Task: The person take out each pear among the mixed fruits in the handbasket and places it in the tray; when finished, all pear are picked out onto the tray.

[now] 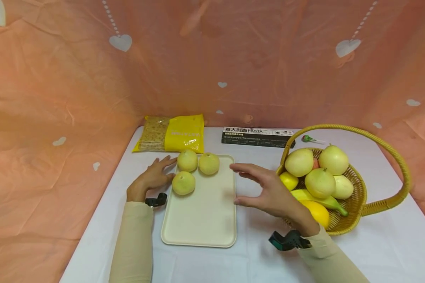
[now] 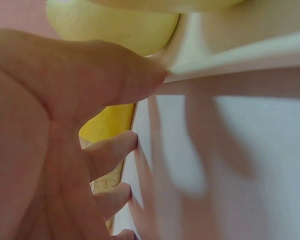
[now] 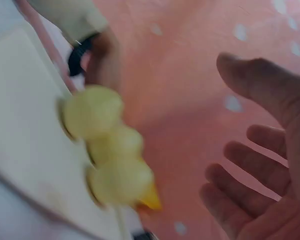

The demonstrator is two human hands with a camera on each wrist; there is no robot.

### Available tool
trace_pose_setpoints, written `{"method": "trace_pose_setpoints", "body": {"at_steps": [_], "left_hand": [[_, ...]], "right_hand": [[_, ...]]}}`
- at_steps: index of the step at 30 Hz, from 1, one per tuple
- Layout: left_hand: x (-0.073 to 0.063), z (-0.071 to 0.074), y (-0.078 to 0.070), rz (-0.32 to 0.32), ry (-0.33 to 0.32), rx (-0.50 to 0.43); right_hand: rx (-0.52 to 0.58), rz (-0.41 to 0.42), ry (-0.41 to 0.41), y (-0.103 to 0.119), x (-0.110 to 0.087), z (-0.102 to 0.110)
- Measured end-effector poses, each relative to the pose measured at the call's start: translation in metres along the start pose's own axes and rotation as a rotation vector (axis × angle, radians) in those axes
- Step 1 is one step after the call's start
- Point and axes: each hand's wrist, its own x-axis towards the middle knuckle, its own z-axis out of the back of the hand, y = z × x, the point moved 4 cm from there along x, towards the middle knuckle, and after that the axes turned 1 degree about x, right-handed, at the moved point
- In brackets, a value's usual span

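A cream rectangular tray carries three round, pale yellow-green pears, bunched at its far left: a rear-left pear, a rear-right pear and a nearer pear. My left hand rests at the tray's left edge, its thumb touching the rim beside the pears in the left wrist view. Its fingers are spread and hold nothing. Over the tray's right edge hovers my right hand, thumb and fingers apart, nothing between them; the right wrist view shows the open palm.
A wicker basket with a tall handle stands at the right, holding several pears, a banana and other yellow fruit. Behind the tray lie a yellow bag and a black pasta box. A wrapped lollipop is near the basket.
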Motion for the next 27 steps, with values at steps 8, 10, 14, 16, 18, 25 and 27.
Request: {"method": "trace_pose_setpoints", "body": {"at_steps": [8,10,14,16,18,25,27], "left_hand": [[0.000,0.000,0.000,0.006,-0.011,-0.002],[0.000,0.000,0.000,0.006,-0.013,-0.002],[-0.001,0.001,0.000,-0.002,-0.011,0.003],[-0.002,0.001,0.001,-0.006,-0.010,0.003],[-0.002,0.000,0.002,-0.008,-0.009,0.001],[-0.001,0.001,0.000,-0.024,-0.008,-0.002],[-0.001,0.001,0.001,-0.025,-0.007,0.002]], "right_hand": [[-0.121,-0.096,-0.169,-0.001,-0.063,0.074],[-0.172,-0.116,-0.209,-0.002,-0.076,0.089],[-0.261,-0.184,-0.282,-0.004,-0.100,0.115],[-0.294,-0.225,-0.304,-0.007,-0.110,0.125],[-0.337,-0.254,-0.320,-0.009,-0.117,0.133],[-0.521,-0.324,-0.373,-0.012,-0.125,0.147],[-0.546,-0.349,-0.372,-0.012,-0.124,0.149]]}}
